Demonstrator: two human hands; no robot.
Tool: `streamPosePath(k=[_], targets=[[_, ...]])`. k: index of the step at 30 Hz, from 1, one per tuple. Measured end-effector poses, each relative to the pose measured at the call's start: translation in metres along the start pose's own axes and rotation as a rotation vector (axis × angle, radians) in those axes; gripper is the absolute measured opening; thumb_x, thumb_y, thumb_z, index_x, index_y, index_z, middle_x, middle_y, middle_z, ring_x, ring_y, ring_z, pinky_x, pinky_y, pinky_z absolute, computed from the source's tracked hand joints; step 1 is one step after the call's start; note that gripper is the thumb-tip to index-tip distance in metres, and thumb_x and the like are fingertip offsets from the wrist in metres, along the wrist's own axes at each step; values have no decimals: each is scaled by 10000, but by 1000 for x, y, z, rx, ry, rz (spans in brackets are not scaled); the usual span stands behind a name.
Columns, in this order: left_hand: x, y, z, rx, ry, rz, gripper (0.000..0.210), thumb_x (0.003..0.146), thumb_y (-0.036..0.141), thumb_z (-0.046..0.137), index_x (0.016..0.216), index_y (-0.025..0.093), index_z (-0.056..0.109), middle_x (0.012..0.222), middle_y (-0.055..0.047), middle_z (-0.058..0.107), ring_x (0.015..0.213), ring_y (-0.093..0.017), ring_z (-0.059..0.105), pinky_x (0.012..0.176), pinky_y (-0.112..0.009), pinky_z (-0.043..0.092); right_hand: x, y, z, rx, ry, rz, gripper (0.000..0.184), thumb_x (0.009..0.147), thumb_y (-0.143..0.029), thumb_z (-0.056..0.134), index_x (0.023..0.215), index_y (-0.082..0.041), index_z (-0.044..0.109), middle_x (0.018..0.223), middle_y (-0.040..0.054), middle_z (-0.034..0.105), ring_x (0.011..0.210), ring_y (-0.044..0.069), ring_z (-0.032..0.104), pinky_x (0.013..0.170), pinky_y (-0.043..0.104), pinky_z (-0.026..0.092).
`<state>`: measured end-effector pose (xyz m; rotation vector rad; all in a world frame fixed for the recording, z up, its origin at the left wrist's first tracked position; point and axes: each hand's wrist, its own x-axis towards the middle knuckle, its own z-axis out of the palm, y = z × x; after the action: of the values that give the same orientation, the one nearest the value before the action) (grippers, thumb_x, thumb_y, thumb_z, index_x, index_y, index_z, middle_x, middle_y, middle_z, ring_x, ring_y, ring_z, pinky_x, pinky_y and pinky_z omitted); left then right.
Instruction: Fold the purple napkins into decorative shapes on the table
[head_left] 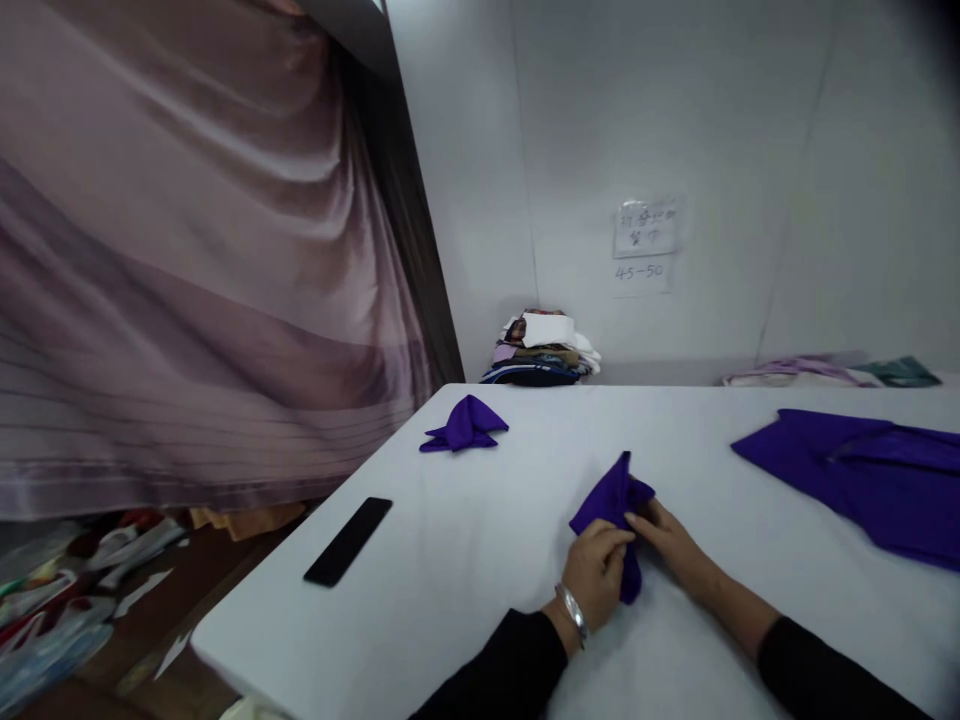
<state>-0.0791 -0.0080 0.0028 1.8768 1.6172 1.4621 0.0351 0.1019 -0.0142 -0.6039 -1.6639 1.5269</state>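
Between my hands is a purple cloth napkin (609,496), folded into a pointed shape with its tip upward and a tail hanging toward me. My left hand (595,570), with a silver bangle at the wrist, pinches its lower middle. From the right, my right hand (671,540) grips the napkin's side with thumb and fingers; some fingertips are hidden behind the cloth. Another folded purple napkin (466,425) stands at the table's far left. Flat purple cloth (862,470) lies at the right.
A black phone-like slab (349,541) rests on the white table (450,620) near its left edge. Piled folded clothes (541,350) sit behind the table against the wall, with more fabric (810,372) to the right. A pink curtain (202,250) hangs at left.
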Motion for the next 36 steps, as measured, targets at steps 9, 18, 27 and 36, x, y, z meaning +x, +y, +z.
streamPosePath(k=[9,18,27,36], targets=[[8,-6,-3,-629,162,-414,181,643,213,604,820,197,574,735,8,624,709,-128,582,665,-249,452,-18,-6,13,274,51,129,353,683,-414,673,916,-153,630,839,48,668,796,216,594,781,367,443],[15,-33,-57,-712,346,-522,412,583,333,655,947,179,541,763,4,639,696,-126,602,657,-272,471,-27,-13,5,264,297,121,356,684,-436,659,917,-167,643,762,22,664,728,194,589,733,349,446],[13,-58,-88,-502,421,-596,381,641,340,577,979,164,566,824,-37,656,745,-149,616,669,-285,493,-48,-42,-14,-321,301,-300,231,803,-371,520,925,-223,650,957,42,647,937,218,558,876,383,413],[9,-91,-107,1,297,-703,133,604,144,599,720,197,638,648,11,649,681,-153,608,679,-279,475,-81,-20,-2,-605,-375,-315,181,798,-282,509,865,-250,674,915,34,674,986,201,562,906,366,403]])
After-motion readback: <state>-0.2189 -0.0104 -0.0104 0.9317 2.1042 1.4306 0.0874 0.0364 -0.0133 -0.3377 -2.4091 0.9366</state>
